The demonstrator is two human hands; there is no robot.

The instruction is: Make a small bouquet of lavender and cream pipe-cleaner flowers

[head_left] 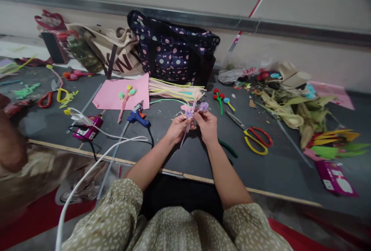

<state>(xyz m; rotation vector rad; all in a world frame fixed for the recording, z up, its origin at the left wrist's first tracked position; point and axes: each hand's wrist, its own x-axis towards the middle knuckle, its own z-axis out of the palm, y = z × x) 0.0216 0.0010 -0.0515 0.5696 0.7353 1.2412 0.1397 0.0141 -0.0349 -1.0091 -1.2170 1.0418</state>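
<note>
Above the middle of the dark table, my left hand [179, 126] is closed around the stem of a purple pipe-cleaner flower [189, 114]. Close beside it, my right hand [207, 124] pinches the same small bunch near a second purple bloom [203, 106]. A pale peach bloom [197, 94] shows just above my fingers. Green-handled pliers [227, 148] lie partly hidden below my right forearm. Left of my hands rests a blue hot glue gun [138, 115]. To the right, scissors [251, 137] with red and yellow handles lie with blades pointing away.
Pipe cleaners [174, 88] lie beside pink paper [107, 93] bearing a finished flower stem. A dark patterned bag [176, 53] stands behind. A white cable [95, 166] crosses the table's left front edge near a purple box [87, 128]. Dried husks [290, 115] lie right; another person's arm [13, 139] is left.
</note>
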